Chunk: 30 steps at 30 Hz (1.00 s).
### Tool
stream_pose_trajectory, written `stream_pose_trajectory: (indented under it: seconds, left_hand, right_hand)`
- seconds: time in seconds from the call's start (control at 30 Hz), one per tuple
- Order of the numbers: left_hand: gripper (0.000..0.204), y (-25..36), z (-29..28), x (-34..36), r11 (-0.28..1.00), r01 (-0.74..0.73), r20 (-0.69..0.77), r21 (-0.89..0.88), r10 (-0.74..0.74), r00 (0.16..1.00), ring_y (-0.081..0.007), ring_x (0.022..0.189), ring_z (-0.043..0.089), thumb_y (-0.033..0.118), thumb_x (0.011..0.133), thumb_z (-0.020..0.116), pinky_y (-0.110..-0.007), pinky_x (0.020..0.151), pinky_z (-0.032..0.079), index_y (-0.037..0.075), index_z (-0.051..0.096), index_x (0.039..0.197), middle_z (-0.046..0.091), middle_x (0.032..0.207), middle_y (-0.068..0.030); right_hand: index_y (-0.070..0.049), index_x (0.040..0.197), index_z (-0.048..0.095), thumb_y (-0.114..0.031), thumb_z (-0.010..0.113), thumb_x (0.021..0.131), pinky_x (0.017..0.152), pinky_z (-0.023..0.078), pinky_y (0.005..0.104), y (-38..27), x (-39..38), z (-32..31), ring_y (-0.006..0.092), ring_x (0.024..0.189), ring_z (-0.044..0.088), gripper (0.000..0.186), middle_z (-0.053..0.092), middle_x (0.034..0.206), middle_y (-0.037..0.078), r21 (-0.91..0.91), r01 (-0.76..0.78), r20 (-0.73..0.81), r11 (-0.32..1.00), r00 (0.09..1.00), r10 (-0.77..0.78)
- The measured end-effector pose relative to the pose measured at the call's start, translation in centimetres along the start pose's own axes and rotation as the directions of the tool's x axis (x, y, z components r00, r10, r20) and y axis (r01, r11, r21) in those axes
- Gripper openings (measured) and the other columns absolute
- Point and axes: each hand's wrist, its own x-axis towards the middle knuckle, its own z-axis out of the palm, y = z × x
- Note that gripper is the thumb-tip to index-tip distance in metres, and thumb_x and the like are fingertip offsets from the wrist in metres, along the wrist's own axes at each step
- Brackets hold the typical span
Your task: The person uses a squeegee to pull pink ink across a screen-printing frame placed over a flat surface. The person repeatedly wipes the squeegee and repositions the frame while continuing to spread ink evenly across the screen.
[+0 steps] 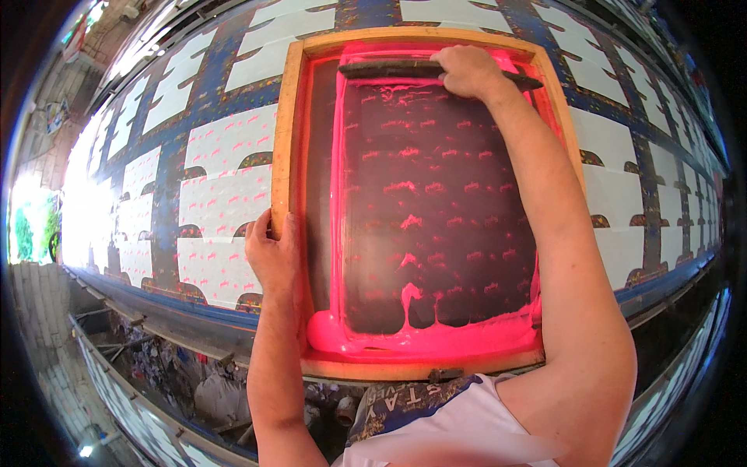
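Note:
A wooden-framed printing screen [286, 144] lies over the long blue table in front of me. Its dark mesh shows rows of small pink marks, and thick pink ink [467, 333] is pooled along the near edge and up the left side. My right hand [469, 71] is closed round a dark squeegee [389, 70], which lies across the far end of the mesh. My left hand [272, 247] grips the frame's left rail, thumb on the inner side and fingers round the outside. The squeegee's lower edge is hard to make out.
White fabric pieces [226, 198] with pink marks lie in rows left of the screen. Plain white pieces [607, 198] lie to its right and beyond. The table's near edge [210, 315] runs in front of me. Rags and clutter [218, 397] sit below it.

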Motion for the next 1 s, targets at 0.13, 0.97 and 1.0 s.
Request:
stream_pose_trajectory:
  seconds: [0.13,0.97,1.0]
  left_hand:
    - [0.048,-0.2,-0.1,0.2,1.000,-0.003,0.016,0.008,0.003,1.000,-0.0382,0.106,0.075,0.034,0.101,0.083,-0.046,0.097,0.059,-0.004,0.080,0.129,0.077,0.118,-0.0232]
    - [0.063,0.5,-0.5,-0.3,0.981,-0.042,0.073,0.188,0.029,0.997,-0.0469,0.135,0.068,0.041,0.100,0.077,-0.057,0.114,0.056,-0.005,0.068,0.143,0.070,0.143,-0.0290]
    - [0.065,0.6,-0.5,-0.3,0.977,-0.024,0.068,0.213,0.010,0.998,-0.0470,0.135,0.068,0.042,0.100,0.076,-0.057,0.113,0.056,-0.005,0.067,0.143,0.070,0.143,-0.0292]
  right_hand:
    - [-0.014,0.126,0.083,-0.010,0.066,0.088,0.097,0.063,0.0576,-3.3,-5.8,-0.8,0.0416,0.112,0.079,0.042,0.083,0.116,0.019,-0.020,0.054,0.022,0.998,0.998,-0.053]
    - [-0.009,0.116,0.081,-0.020,0.084,0.083,0.093,0.059,0.0481,-26.0,-44.6,-0.9,0.0343,0.106,0.074,0.035,0.074,0.107,0.012,0.083,0.091,-0.087,0.992,0.993,-0.083]
    - [-0.008,0.116,0.080,-0.027,0.086,0.085,0.095,0.058,0.0483,-26.1,-45.1,-0.7,0.0344,0.109,0.073,0.037,0.074,0.108,0.012,0.096,0.100,-0.084,0.990,0.992,-0.092]
